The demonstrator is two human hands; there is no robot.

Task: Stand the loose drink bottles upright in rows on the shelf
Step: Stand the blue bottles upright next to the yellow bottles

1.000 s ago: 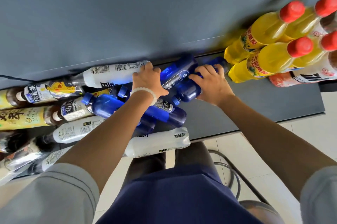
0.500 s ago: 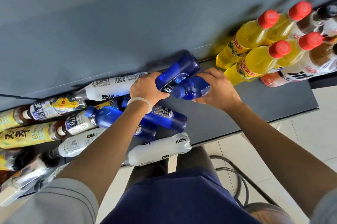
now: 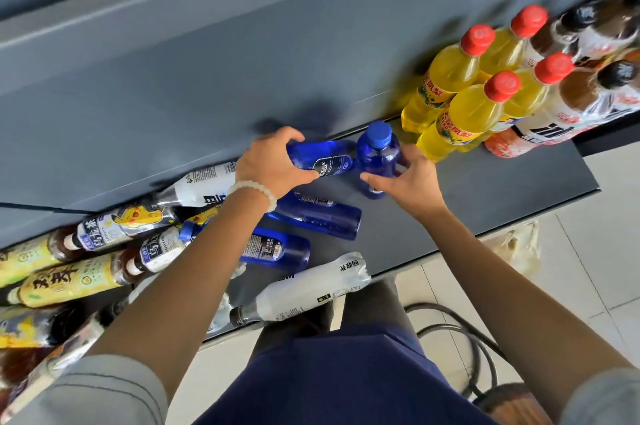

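A blue bottle with a blue cap [image 3: 378,153] stands upright on the dark shelf [image 3: 485,196], just left of the yellow bottles. My right hand [image 3: 403,179] is wrapped around its lower body. My left hand [image 3: 273,161] holds a second blue bottle [image 3: 325,156], lying tilted above the shelf with its base toward the upright one. Two more blue bottles [image 3: 318,218] [image 3: 273,251] lie flat beneath my left forearm. A white bottle [image 3: 304,288] lies at the shelf's front edge.
Several yellow bottles with red caps [image 3: 464,102] stand in rows at the right, with dark-capped bottles [image 3: 595,85] beyond them. A heap of lying tea and white bottles [image 3: 104,251] fills the left. The grey back panel [image 3: 242,61] rises behind. Cables [image 3: 467,338] lie on the tiled floor.
My right hand has tipped its blue bottle from lying to upright and set it beside the yellow bottles. My left hand has lifted the other blue bottle slightly to the right.
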